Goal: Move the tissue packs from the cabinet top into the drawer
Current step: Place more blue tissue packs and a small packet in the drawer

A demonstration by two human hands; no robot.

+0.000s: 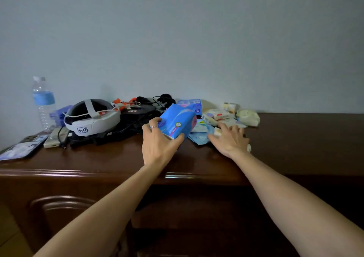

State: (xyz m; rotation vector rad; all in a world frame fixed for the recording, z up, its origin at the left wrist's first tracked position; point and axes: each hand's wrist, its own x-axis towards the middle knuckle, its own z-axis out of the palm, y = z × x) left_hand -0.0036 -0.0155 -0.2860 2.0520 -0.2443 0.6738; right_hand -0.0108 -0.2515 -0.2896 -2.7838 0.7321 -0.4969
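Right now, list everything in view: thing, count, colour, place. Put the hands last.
large tissue pack: one, blue, lifted off the cabinet top in the left hand
small tissue packs: a pile, exact count unclear, white, pale blue and pale green, on the cabinet top right of centre
tissue box: one, blue and white, at the wall behind the pile
headset: one, white and black, left of centre
black gear and cables: a heap, black with orange bits, behind the headset
water bottle: one, clear with blue label, far left
phone: one, dark case, left edge
cabinet: one, dark brown wood
left hand: grips the large tissue pack
right hand: fingers spread, resting on the small packs
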